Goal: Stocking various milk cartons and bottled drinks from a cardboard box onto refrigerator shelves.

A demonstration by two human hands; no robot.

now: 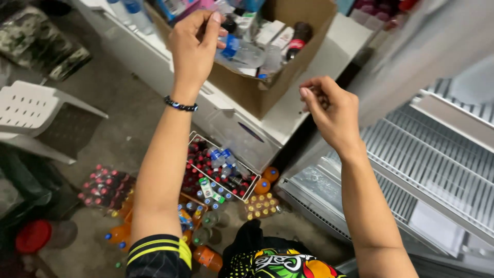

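My left hand (193, 46) is raised over an open cardboard box (267, 87), with thumb and fingers pinched together. Its fingertips are right beside the blue cap of a clear plastic bottle (242, 51) lying in the box; I cannot tell whether they grip it. A dark-beaded bracelet sits on that wrist. My right hand (332, 110) hovers lower, between the box and an open fridge (437, 164), fingers curled shut. Something dark shows inside the curl, but it is too small to make out. A dark cola bottle (298, 36) with a red label lies in the box.
The box rests on a white chest freezer (267, 123). On the floor below are a wire basket of bottles (221, 170), shrink-wrapped packs of red-capped (105, 188) and orange drinks (262, 203). A white plastic chair (36, 113) stands at left, and the fridge's wire shelves at right.
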